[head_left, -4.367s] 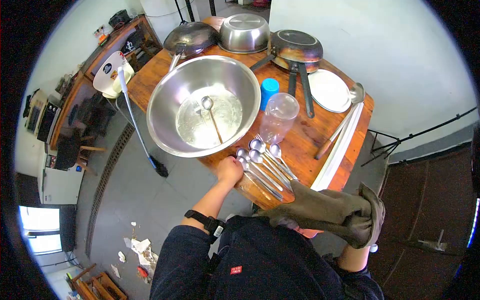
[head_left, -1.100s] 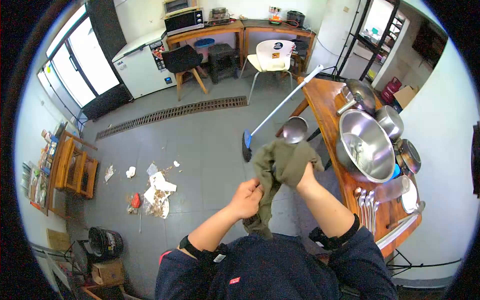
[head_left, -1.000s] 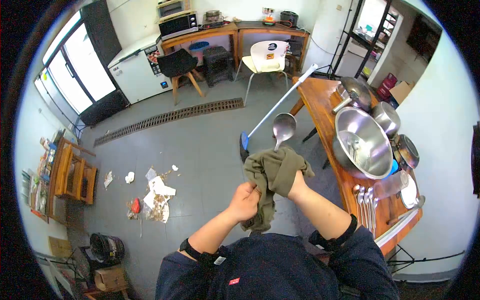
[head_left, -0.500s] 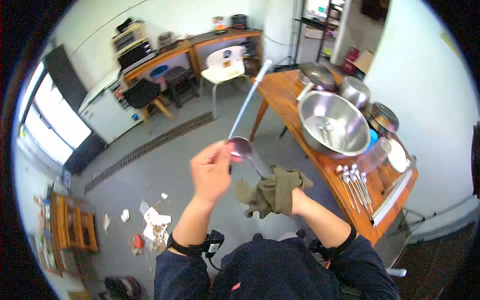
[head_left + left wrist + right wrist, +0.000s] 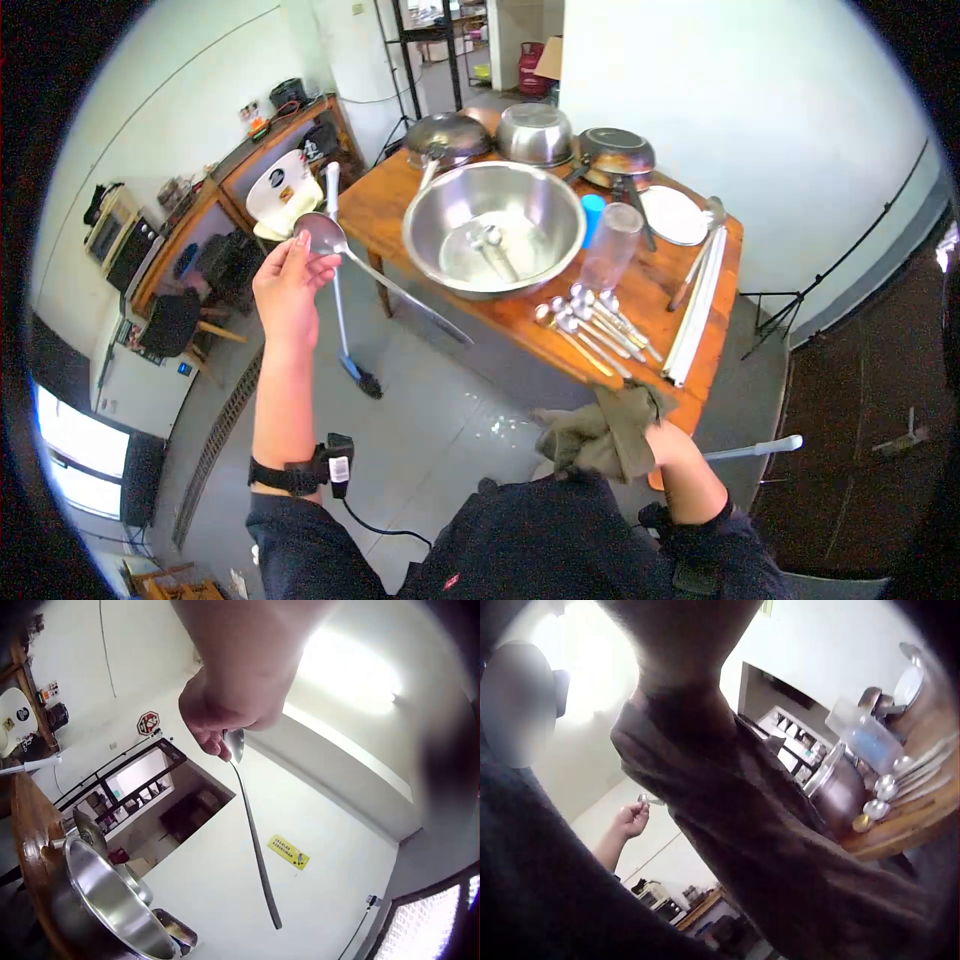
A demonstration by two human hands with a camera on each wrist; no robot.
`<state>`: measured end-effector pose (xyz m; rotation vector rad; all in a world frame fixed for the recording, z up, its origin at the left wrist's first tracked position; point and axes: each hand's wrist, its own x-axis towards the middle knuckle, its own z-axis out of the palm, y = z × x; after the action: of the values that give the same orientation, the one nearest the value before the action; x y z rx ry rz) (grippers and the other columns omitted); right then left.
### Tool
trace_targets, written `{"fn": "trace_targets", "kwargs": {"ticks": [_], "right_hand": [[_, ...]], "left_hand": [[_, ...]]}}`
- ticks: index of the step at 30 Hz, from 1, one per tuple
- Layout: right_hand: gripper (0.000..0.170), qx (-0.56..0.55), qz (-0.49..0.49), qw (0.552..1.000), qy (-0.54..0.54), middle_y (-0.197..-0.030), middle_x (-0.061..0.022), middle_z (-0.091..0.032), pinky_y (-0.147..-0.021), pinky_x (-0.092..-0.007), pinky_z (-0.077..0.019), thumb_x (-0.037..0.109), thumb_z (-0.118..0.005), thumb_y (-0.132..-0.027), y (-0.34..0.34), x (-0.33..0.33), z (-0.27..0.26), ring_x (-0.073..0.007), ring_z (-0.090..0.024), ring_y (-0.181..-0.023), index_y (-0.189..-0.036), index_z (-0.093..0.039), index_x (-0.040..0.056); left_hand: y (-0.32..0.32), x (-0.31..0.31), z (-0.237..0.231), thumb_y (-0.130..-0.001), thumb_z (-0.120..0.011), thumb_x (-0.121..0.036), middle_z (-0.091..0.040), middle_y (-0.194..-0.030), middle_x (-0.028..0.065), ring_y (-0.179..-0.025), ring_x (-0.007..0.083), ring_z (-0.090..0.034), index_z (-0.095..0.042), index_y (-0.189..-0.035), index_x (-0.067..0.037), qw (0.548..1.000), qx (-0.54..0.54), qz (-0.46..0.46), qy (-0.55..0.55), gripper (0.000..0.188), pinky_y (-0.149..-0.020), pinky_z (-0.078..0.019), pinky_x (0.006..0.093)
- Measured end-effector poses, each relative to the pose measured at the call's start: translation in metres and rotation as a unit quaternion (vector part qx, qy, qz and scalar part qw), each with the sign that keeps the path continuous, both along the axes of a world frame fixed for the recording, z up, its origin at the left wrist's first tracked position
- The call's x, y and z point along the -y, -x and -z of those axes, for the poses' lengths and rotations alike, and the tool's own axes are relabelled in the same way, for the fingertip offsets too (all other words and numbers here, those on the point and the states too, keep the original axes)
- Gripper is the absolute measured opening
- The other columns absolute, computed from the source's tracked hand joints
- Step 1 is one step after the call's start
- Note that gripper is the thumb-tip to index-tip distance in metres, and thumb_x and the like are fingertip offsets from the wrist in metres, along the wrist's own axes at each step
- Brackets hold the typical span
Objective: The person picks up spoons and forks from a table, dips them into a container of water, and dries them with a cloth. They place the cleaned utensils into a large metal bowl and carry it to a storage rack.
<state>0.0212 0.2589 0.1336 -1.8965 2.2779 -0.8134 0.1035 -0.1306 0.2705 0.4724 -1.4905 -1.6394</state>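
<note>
Raised at the left in the head view, my left hand (image 5: pixel 290 290) pinches a metal spoon (image 5: pixel 405 290) by its bowl. Its long handle slopes down to the right, and the left wrist view shows the spoon (image 5: pixel 259 859) hanging from the fingertips. Low at the right, an olive-green cloth (image 5: pixel 610 430) is bunched over my right hand (image 5: pixel 668 447), which holds it near the table's front edge; the cloth hides the fingers. On the table's front lie several metal spoons (image 5: pixel 600 325). Behind them sits a large steel basin (image 5: pixel 425 250) with cutlery inside.
The wooden table (image 5: pixel 375 205) also bears a wok (image 5: pixel 450 140), an upturned steel pot (image 5: pixel 535 135), dark frying pans (image 5: pixel 615 155), a blue cup (image 5: pixel 590 215), a clear plastic jar (image 5: pixel 612 250), a white plate (image 5: pixel 675 215) and a ladle (image 5: pixel 685 265). A long brush (image 5: pixel 345 310) leans at the table's left.
The cloth worked round the spoon with both hands, then the left hand took the spoon's bowl and drew it out of the cloth, up and left. The view has turned right to the table.
</note>
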Motion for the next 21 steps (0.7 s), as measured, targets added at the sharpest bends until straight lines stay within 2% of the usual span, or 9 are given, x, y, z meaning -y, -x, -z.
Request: {"fn": "trace_targets", "kwargs": {"ticks": [3, 6, 8, 10, 13, 14, 18, 19, 21], "right_hand": [[0.035, 0.004, 0.118, 0.993, -0.006, -0.098, -0.0153, -0.051, -0.079, -0.0350, -0.0391, 0.020, -0.053, -0.066, 0.008, -0.049, -0.016, -0.0274, -0.049, -0.090, -0.095, -0.052, -0.0007], [0.036, 0.030, 0.237, 0.971, 0.004, -0.098, -0.0154, -0.051, -0.079, -0.0351, -0.0391, 0.021, -0.053, -0.067, 0.012, -0.086, -0.034, -0.0273, -0.049, -0.089, -0.095, -0.052, -0.0011], [0.036, 0.032, 0.315, 0.948, 0.020, -0.098, -0.0155, -0.051, -0.079, -0.0351, -0.0392, 0.021, -0.053, -0.067, 0.018, -0.102, -0.043, -0.0273, -0.049, -0.089, -0.095, -0.051, -0.0013], [0.037, 0.028, 0.378, 0.924, 0.038, -0.098, -0.0156, -0.051, -0.079, -0.0352, -0.0392, 0.021, -0.053, -0.067, 0.024, -0.111, -0.048, -0.0272, -0.050, -0.089, -0.096, -0.051, -0.0015], [0.037, 0.014, 0.464, 0.883, 0.072, -0.098, -0.0157, -0.051, -0.079, -0.0352, -0.0393, 0.022, -0.053, -0.067, 0.033, -0.116, -0.053, -0.0271, -0.050, -0.089, -0.096, -0.051, -0.0019], [0.038, 0.009, 0.491, 0.867, 0.084, -0.098, -0.0158, -0.051, -0.079, -0.0353, -0.0393, 0.022, -0.053, -0.067, 0.033, -0.117, -0.053, -0.0271, -0.050, -0.089, -0.096, -0.051, -0.0020], [0.039, -0.014, 0.587, 0.800, 0.122, -0.098, -0.0160, -0.051, -0.078, -0.0353, -0.0394, 0.023, -0.053, -0.068, 0.037, -0.110, -0.046, -0.0270, -0.050, -0.089, -0.097, -0.050, -0.0024], [0.039, -0.018, 0.605, 0.786, 0.127, -0.098, -0.0160, -0.051, -0.078, -0.0354, -0.0394, 0.023, -0.053, -0.068, 0.039, -0.106, -0.044, -0.0270, -0.050, -0.089, -0.097, -0.050, -0.0025], [0.039, -0.028, 0.644, 0.753, 0.136, -0.098, -0.0161, -0.051, -0.078, -0.0354, -0.0395, 0.024, -0.053, -0.068, 0.040, -0.095, -0.040, -0.0269, -0.050, -0.088, -0.097, -0.050, -0.0027]], "left_hand": [[0.053, -0.004, 0.001, -0.078, -0.052, -0.016, -0.054, -0.069, 0.0054, -0.061, 0.0154, -0.058, -0.051, -0.083, 0.001, 0.998, 0.034, 0.043, -0.015, 0.017, -0.052, -0.0428, 0.0212], [0.108, -0.003, 0.010, -0.078, -0.052, -0.015, -0.055, -0.077, 0.0086, -0.066, 0.0179, -0.058, -0.047, -0.088, 0.002, 0.994, 0.094, 0.051, 0.001, 0.020, -0.053, -0.0430, 0.0219], [0.147, -0.003, 0.025, -0.079, -0.048, -0.013, -0.053, -0.075, 0.0091, -0.065, 0.0188, -0.058, -0.041, -0.096, -0.001, 0.992, 0.111, 0.035, 0.048, 0.022, -0.050, -0.0431, 0.0223], [0.186, -0.001, 0.043, -0.081, -0.043, -0.009, -0.053, -0.076, 0.0095, -0.058, 0.0155, -0.057, -0.043, -0.092, -0.001, 0.991, 0.124, 0.023, 0.046, 0.013, -0.045, -0.0406, 0.0215], [0.235, 0.007, 0.071, -0.079, -0.045, -0.005, -0.053, -0.071, 0.0105, -0.052, 0.0152, -0.054, -0.043, -0.087, 0.000, 0.969, 0.233, 0.046, 0.060, 0.010, -0.041, -0.0405, 0.0235], [0.244, -0.003, 0.073, -0.077, -0.045, -0.004, -0.053, -0.071, 0.0094, -0.052, 0.0155, -0.054, -0.044, -0.085, 0.000, 0.967, 0.246, 0.059, 0.027, 0.009, -0.041, -0.0412, 0.0230], [0.303, 0.013, 0.132, -0.065, -0.054, -0.003, -0.054, -0.060, 0.0100, -0.050, 0.0168, -0.053, -0.049, -0.070, -0.003, 0.907, 0.381, 0.096, 0.149, 0.008, -0.042, -0.0430, 0.0290], [0.318, 0.018, 0.146, -0.059, -0.057, -0.003, -0.054, -0.057, 0.0113, -0.055, 0.0195, -0.055, -0.049, -0.066, -0.004, 0.887, 0.418, 0.108, 0.162, 0.010, -0.048, -0.0435, 0.0326], [0.342, 0.029, 0.173, -0.057, -0.058, -0.004, -0.055, -0.061, 0.0124, -0.060, 0.0216, -0.055, -0.050, -0.068, -0.003, 0.849, 0.457, 0.124, 0.233, 0.013, -0.051, -0.0432, 0.0325]]}}
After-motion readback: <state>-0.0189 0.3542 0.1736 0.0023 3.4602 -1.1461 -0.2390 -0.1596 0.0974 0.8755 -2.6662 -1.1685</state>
